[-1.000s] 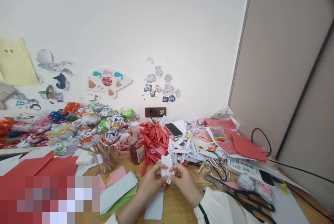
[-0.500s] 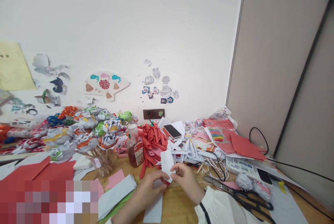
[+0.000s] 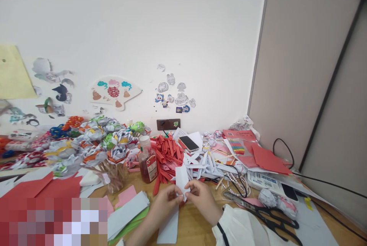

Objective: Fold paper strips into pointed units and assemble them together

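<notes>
A small strip of white paper stands upright between my two hands, creased near its lower end. My left hand pinches its lower left edge, while my right hand grips the lower right edge with thumb and forefinger. Under my left hand lies a flat white paper strip on the wooden table. Just beyond the hands are a heap of folded red paper strips and a pile of folded white strips.
A sauce bottle and a container of sticks stand left of the red heap. Large black-handled scissors lie right of my hands. A phone rests behind the white pile. Stacked white paper lies at left.
The lower end of the paper has been folded inward, and its bottom now looks narrower. My fingers have shifted slightly around it.
</notes>
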A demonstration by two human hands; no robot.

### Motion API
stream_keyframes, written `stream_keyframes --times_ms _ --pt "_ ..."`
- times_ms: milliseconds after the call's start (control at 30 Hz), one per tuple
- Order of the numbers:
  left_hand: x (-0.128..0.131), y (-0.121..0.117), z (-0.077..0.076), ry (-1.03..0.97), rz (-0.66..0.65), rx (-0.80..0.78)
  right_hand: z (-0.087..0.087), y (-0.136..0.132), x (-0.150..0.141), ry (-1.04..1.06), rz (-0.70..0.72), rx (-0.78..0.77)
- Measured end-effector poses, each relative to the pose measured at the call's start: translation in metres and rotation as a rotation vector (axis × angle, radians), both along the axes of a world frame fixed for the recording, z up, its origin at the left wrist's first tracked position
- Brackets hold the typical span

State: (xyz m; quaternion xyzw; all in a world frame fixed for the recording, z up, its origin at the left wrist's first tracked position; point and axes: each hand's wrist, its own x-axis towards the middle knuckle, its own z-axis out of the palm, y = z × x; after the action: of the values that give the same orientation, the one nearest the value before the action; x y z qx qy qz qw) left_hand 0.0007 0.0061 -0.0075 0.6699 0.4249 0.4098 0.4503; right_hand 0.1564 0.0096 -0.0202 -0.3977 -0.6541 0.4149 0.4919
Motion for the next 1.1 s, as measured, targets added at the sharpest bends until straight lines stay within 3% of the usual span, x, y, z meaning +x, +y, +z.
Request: stream_keyframes --times_ms 200,400,633,1100 --pt "0.007 0.001 -0.007 -0.181 0.084 -0.140 0.000 0.000 -0.004 0.061 -0.013 -0.050" --pt "0.009 0.002 -0.009 -0.172 0.099 -0.112 -0.005 0.001 -0.005 0.030 -0.059 -0.040" --pt "0.000 0.004 -0.001 -0.268 -0.052 -0.264 -0.008 0.003 -0.003 0.058 -0.041 -0.036" --pt "0.006 0.003 -0.003 -0.141 0.078 -0.156 -0.011 0.003 -0.005 0.055 -0.033 -0.037"
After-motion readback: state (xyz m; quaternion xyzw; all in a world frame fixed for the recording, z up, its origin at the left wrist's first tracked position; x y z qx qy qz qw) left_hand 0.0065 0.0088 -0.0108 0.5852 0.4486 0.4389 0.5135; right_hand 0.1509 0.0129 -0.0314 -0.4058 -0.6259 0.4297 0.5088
